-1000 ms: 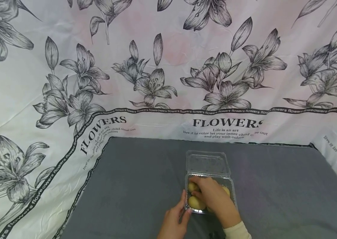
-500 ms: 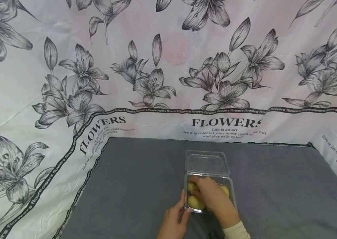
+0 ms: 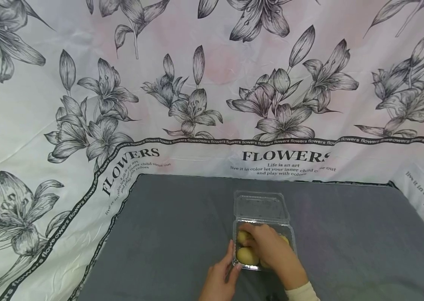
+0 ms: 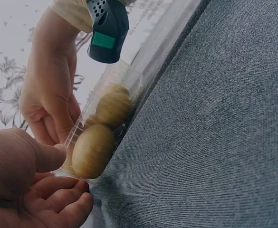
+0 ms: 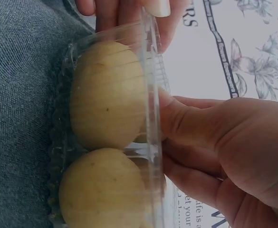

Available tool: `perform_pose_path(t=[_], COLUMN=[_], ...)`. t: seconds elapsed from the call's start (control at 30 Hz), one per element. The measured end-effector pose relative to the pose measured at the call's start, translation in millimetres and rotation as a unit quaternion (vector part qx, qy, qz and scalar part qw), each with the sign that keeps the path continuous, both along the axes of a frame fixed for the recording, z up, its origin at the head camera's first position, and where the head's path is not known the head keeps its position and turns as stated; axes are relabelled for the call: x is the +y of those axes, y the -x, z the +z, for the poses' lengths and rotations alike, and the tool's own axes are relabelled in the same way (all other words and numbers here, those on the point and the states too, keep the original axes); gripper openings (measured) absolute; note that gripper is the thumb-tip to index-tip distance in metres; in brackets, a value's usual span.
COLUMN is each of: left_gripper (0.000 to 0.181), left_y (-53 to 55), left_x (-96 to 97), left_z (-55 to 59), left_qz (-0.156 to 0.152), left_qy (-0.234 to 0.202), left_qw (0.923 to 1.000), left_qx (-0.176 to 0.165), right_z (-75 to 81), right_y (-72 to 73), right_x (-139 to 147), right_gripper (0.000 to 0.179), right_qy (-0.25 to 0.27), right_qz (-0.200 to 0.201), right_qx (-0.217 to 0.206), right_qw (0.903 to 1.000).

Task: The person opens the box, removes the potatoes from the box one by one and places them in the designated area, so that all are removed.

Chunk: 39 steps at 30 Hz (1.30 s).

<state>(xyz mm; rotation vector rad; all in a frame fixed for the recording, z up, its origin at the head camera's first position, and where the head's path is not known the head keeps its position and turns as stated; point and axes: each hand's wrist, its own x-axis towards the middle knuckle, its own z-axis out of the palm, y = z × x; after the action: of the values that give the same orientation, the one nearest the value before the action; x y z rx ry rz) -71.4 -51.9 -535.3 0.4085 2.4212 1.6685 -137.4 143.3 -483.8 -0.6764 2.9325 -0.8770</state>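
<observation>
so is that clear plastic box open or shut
Open: the box has its lid lying back on the far side, and the right hand's fingers reach inside.

Pink-tinged white cloth backdrop (image 3: 221, 65) with black line-drawn flowers (image 3: 284, 122) and "FLOWERS" lettering (image 3: 284, 156) behind a grey cloth surface (image 3: 174, 221).

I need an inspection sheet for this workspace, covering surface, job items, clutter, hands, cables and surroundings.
Surface: grey fabric-covered table, flat.
Job items: clear plastic container, lid open; potatoes inside, apparently, partly hidden.
Clutter: dark object cut off at the head view's bottom edge, unidentifiable.
Left hand: holds the container's near-left corner.
Right hand: inside the container, fingers and thumb around the far-left potato.
Cables: nothing seen.
Surroundings: white flower-printed backdrop behind the table.
</observation>
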Motion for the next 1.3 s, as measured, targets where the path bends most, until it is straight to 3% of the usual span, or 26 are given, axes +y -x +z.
perform_pose_path(t=[0.13,0.3,0.57,0.7,0.73,0.9,1.1,1.3], left_gripper=[0.067,0.066,0.067,0.066,0.065,0.063,0.064,0.064], left_y=[-0.3,-0.1,-0.1,-0.4,0.8,1.8,-0.8,-2.8], left_x=[0.5,0.6,0.2,-1.0,-1.6,-1.4,0.8,2.3], left_z=[-1.6,-3.9,-3.0,-7.1,-12.4,-18.6,-7.8,-0.8], left_qz=[0.004,0.005,0.0,-0.004,-0.008,-0.007,0.0,0.01], left_qy=[-0.002,-0.003,-0.005,-0.009,-0.006,-0.004,-0.01,-0.006], left_qw=[0.9999,0.9997,0.9998,0.9984,0.9965,0.9905,0.9954,0.9969], left_qx=[0.009,0.023,0.02,0.056,0.084,0.137,0.095,0.078], right_z=[3.8,7.7,11.3,11.5,11.6,12.0,14.1,13.7], right_y=[-0.6,0.1,-1.0,-1.1,-1.0,-1.2,-2.0,-1.6], right_x=[2,6,11,14,14,21,27,36], right_gripper=[0.034,0.035,0.038,0.04,0.041,0.043,0.043,0.044], right_qy=[-0.003,0.011,0.031,0.04,0.045,0.069,0.063,0.054], right_qz=[-0.002,0.021,0.029,0.023,0.023,0.026,-0.015,-0.032], right_qx=[0.006,0.05,0.082,0.079,0.081,0.1,0.123,0.162], right_qw=[1.0,0.9985,0.9957,0.9958,0.9954,0.9923,0.9903,0.9848])
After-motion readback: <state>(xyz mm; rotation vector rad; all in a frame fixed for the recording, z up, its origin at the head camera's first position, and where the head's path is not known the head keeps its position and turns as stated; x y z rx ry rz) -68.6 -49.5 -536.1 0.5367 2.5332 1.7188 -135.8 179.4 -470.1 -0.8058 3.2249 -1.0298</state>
